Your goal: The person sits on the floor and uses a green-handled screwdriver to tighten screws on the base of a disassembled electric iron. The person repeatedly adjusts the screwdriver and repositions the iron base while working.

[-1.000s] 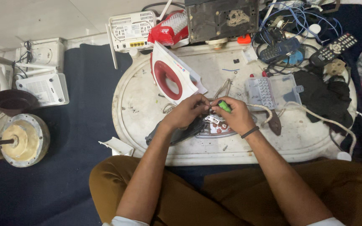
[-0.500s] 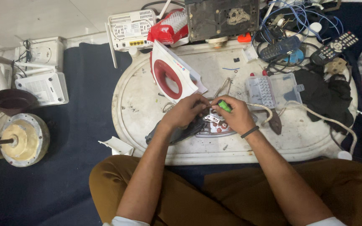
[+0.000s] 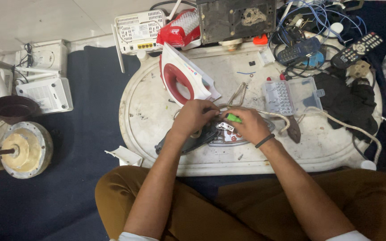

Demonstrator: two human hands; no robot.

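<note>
An opened clothes iron base [image 3: 215, 137], dark with a metal plate, lies on the white oval tray [image 3: 157, 147] in front of me. My left hand [image 3: 194, 117] presses on the iron base's top left part. My right hand [image 3: 246, 126] grips a green-handled screwdriver [image 3: 233, 118] whose tip is down in the iron base. The iron's red and white cover [image 3: 184, 79] lies tilted just beyond my left hand. A braided cord [image 3: 336, 121] runs from the iron to the right.
A clear compartment box [image 3: 291, 94] sits right of my hands. Two remotes [image 3: 356, 48], tangled wires [image 3: 309, 22], a black cloth [image 3: 349, 100] and a dark metal plate [image 3: 237, 18] crowd the far side. White routers [image 3: 45, 94], a dark bowl [image 3: 12, 108] and a round motor part [image 3: 23, 149] lie left.
</note>
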